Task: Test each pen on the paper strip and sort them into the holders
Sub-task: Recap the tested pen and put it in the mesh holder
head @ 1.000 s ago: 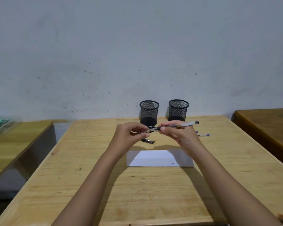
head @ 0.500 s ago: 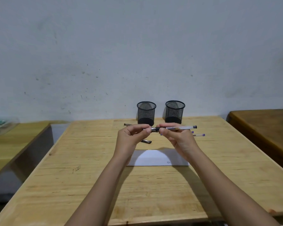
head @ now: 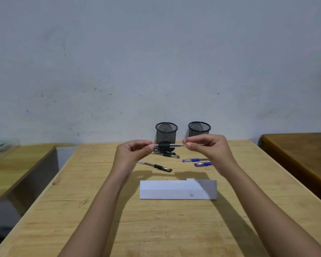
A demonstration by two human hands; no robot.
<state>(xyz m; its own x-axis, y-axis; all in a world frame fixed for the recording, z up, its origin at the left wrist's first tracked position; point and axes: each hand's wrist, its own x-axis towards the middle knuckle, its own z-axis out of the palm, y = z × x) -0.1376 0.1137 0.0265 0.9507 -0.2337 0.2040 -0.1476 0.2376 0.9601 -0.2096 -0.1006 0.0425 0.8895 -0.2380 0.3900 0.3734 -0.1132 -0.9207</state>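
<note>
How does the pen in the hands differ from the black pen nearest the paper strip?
The held pen is in the air, level, pinched by the left hand and right hand; the lying pen rests on the table, slanted, untouched. Both have clear barrels with a black band.

Scuffed grey wall (head: pixel 156 52), pale wooden table (head: pixel 156 229) (grain showing), darker desk (head: pixel 295 154) right — lighter bench (head: pixel 17 164) left
</note>
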